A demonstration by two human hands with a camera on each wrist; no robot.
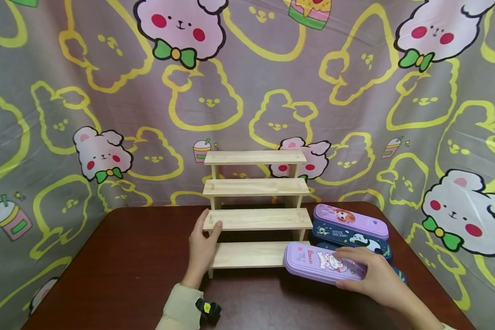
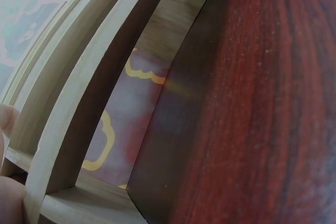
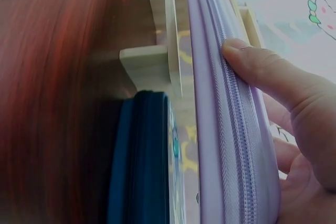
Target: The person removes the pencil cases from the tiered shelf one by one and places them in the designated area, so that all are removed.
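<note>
A light wooden stand with several stepped shelves (image 1: 255, 219) stands on the dark table. At its left side my left hand (image 1: 204, 247) grips the end of the second shelf from the bottom, thumb on top. My right hand (image 1: 367, 272) holds a lilac zippered pencil case (image 1: 313, 262) by its right end, its left end over the right end of the lowest shelf. In the right wrist view the thumb presses on the zipper side of that lilac case (image 3: 215, 108), apart from a dark blue case (image 3: 142, 161) below.
Right of the stand, a purple pencil case (image 1: 350, 221) lies behind a navy one with a panda (image 1: 354, 238). More blue cases are partly hidden by my right hand. A patterned curtain (image 1: 247, 91) hangs behind the brown table (image 1: 140, 256).
</note>
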